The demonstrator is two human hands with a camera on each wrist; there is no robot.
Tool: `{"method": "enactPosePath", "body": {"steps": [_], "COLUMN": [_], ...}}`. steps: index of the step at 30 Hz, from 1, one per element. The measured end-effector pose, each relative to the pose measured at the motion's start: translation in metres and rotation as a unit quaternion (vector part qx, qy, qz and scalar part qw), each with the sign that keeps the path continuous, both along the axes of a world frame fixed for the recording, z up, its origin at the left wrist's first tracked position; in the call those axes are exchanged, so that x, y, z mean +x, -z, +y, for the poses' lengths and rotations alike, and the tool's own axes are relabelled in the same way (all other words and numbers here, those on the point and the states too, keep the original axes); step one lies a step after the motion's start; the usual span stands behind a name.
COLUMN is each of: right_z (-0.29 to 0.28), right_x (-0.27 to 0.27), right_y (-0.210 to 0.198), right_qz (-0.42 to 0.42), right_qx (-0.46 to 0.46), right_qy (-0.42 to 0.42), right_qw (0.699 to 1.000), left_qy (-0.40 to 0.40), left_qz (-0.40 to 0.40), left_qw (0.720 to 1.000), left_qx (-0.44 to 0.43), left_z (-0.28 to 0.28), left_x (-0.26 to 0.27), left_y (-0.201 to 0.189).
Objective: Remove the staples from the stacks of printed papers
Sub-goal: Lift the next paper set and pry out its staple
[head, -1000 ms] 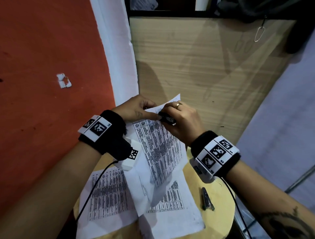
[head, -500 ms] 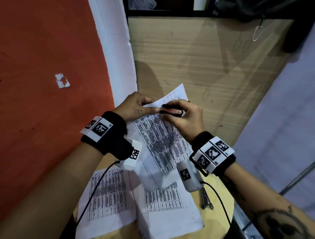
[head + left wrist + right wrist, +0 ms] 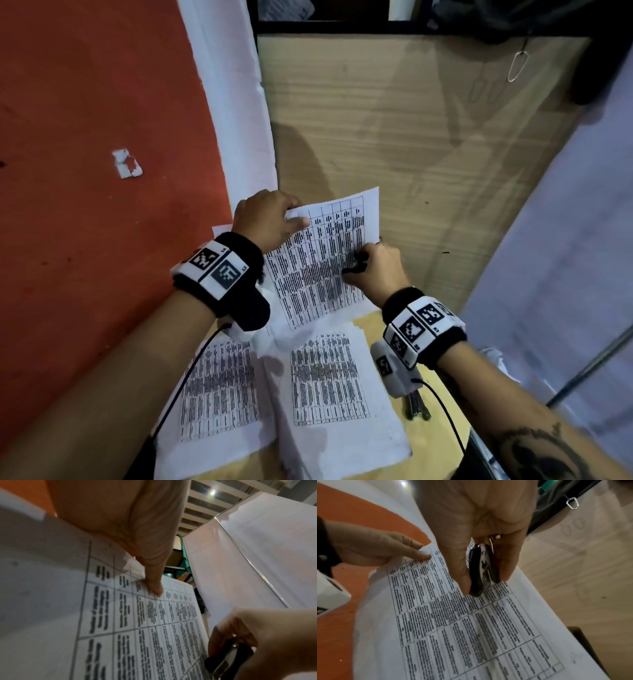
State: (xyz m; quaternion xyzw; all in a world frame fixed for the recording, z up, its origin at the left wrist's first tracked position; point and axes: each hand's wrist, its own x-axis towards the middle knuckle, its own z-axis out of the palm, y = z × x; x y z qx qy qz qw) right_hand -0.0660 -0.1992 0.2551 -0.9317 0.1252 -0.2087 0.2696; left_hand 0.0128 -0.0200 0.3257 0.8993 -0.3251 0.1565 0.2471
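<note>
Place: partitioned office or hall booth
Signs: white partition panels (image 3: 257, 547), beamed ceiling (image 3: 205, 507), wood-grain desk panel (image 3: 411, 154), printed papers (image 3: 329, 377) on small round table (image 3: 442, 411)

Beyond the right hand (image 3: 376, 270) gripping the black metal staple remover (image 3: 356, 263), bare wooden panel (image 3: 411, 137) lies open. Left of that grip the raised printed sheet (image 3: 318, 260) blocks passage, the left hand (image 3: 267, 222) pinching its far corner.

Orange floor (image 3: 85, 137), pale wood panel (image 3: 394, 137) (upright), white partition (image 3: 257, 547), ceiling lamp (image 3: 212, 491) lit.
</note>
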Motion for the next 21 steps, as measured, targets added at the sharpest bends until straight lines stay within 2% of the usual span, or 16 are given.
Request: {"method": "enactPosePath", "body": {"steps": [3, 5, 7, 8, 9, 13, 17, 19, 21], "right_z": [-0.007, -0.013, -0.017, -0.019, -0.023, -0.031, -0.03, -0.035, -0.043], "right_x": [-0.002, -0.006, -0.01, -0.011, -0.011, -0.007, -0.007, -0.009, -0.012], "right_y": [-0.005, -0.013, -0.02, -0.021, -0.021, -0.017, -0.02, -0.026, -0.033], "right_qz": [-0.022, -0.067, -0.065, -0.045, -0.022, 0.058, 0.041, 0.013, -0.016], "right_qx": [0.023, 0.116, 0.306, 0.38, 0.414, 0.431, 0.448, 0.464, 0.488], "right_qy": [-0.016, -0.031, -0.076, -0.107, -0.134, -0.196, -0.201, -0.194, -0.2], "right_qw": [0.999, 0.99, 0.947, 0.918, 0.9, 0.879, 0.87, 0.864, 0.849], "left_qy": [0.012, 0.028, 0.045, 0.053, 0.06, 0.124, 0.153, 0.133, 0.085], "left_qz": [0.011, 0.011, 0.011, 0.014, 0.024, 0.062, 0.094, 0.115, 0.153], "left_qw": [1.0, 0.999, 0.999, 0.998, 0.997, 0.99, 0.984, 0.981, 0.966], "left_qx": [0.005, 0.016, 0.027, 0.034, 0.041, 0.034, 0.004, -0.076, -0.189], "left_z": [0.003, 0.006, 0.009, 0.01, 0.012, 0.015, 0.017, 0.032, 0.054], "left_x": [0.004, 0.006, 0.009, 0.011, 0.014, 0.019, 0.018, 0.022, 0.029], "left_y": [0.002, 0.004, 0.006, 0.008, 0.008, 0.009, 0.004, -0.001, 0.003]}}
